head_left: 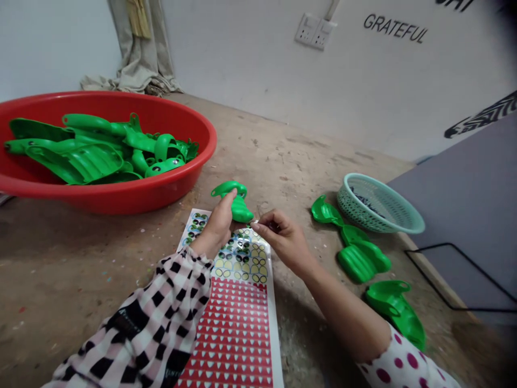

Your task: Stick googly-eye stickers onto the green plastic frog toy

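A curved green plastic piece (241, 207) with a loop-like upper end is gripped in my left hand (218, 223), just above a sticker sheet (269, 318). At its lower right tip, the thumb and forefinger of my right hand (283, 237) are pinched together. Whatever is between them is too small to make out. The sheet's upper part carries eye stickers (242, 253), and several places there show bare yellowish ovals. Its lower part has red rows with white tooth-like triangles (238, 334). My left forearm covers part of the sheet's left side.
On the left stands a large red basin (173, 188) with many green plastic pieces (84, 156), some bearing eyes. Several more green pieces (361, 258) lie on the right. Behind them, a pale green basket (404, 218) holds small dark items. A thin black frame (434, 285) and a grey panel (476, 205) border the right.
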`<action>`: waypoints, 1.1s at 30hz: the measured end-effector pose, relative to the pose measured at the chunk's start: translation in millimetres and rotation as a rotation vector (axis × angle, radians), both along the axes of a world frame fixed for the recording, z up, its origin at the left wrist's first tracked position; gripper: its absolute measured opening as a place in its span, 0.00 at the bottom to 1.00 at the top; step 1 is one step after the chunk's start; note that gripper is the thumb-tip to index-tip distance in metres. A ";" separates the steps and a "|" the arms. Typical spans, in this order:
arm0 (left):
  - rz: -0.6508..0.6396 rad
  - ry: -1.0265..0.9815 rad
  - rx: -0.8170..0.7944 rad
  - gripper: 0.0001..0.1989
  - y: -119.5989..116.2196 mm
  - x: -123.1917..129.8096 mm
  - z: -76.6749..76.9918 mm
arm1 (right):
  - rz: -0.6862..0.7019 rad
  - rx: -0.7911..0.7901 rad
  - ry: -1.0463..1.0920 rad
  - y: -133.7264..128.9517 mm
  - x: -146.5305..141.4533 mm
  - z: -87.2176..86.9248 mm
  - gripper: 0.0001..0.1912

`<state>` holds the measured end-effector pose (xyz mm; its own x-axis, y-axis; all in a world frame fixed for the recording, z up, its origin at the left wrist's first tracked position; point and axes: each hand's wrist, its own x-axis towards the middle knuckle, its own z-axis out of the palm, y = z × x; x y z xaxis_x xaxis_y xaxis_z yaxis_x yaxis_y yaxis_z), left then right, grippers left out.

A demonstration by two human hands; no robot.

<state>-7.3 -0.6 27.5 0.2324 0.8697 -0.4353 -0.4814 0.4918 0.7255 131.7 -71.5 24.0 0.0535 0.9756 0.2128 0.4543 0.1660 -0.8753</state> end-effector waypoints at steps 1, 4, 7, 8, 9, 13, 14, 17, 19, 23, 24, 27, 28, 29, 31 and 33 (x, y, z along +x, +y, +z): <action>-0.020 -0.031 -0.026 0.12 -2.5 0.7 4.8 | -0.015 0.034 -0.003 -1.5 -0.3 4.7 0.13; -0.073 -0.121 -0.078 0.12 -8.7 3.6 13.5 | -0.053 0.171 -0.076 -5.0 -3.2 15.0 0.10; -0.124 -0.211 -0.097 0.14 -12.7 6.7 15.3 | -0.069 0.277 -0.151 -6.6 -7.6 18.2 0.09; -0.133 -0.233 -0.097 0.14 -13.7 7.6 15.4 | -0.072 0.302 -0.163 -6.7 -8.9 18.0 0.08; -0.136 -0.250 -0.095 0.14 -14.6 8.2 15.5 | -0.077 0.321 -0.170 -6.7 -9.9 17.4 0.08; -0.114 -0.281 -0.081 0.12 -16.9 9.4 18.0 | -0.104 0.347 -0.175 -6.4 -11.8 15.1 0.07; -0.107 -0.284 -0.078 0.12 -17.1 9.5 19.1 | -0.106 0.351 -0.174 -6.3 -12.0 15.0 0.07; -0.077 -0.287 -0.071 0.11 -17.5 10.1 22.5 | -0.102 0.358 -0.171 -6.1 -12.5 16.0 0.07; -0.067 -0.287 -0.074 0.10 -17.5 10.5 23.7 | -0.105 0.360 -0.165 -5.8 -12.9 16.5 0.07; -0.061 -0.287 -0.076 0.11 -17.8 11.4 22.6 | -0.118 0.346 -0.166 -5.2 -13.4 16.5 0.07; -0.057 -0.284 -0.081 0.11 -18.0 11.8 22.0 | -0.120 0.340 -0.167 -5.1 -13.4 16.2 0.08; -0.042 -0.277 -0.100 0.12 -18.6 13.0 21.0 | -0.124 0.330 -0.164 -4.9 -12.9 15.0 0.08; -0.035 -0.278 -0.099 0.11 -18.9 13.4 20.9 | -0.123 0.331 -0.163 -4.8 -12.7 14.5 0.08; -0.025 -0.281 -0.095 0.11 -19.1 13.8 21.1 | -0.121 0.334 -0.162 -4.7 -12.5 14.1 0.08; -0.012 -0.289 -0.086 0.10 -19.5 14.1 21.5 | -0.116 0.340 -0.168 -4.5 -12.2 13.4 0.08; -0.014 -0.288 -0.090 0.11 -19.6 14.0 21.7 | -0.116 0.345 -0.185 -4.4 -12.0 13.1 0.07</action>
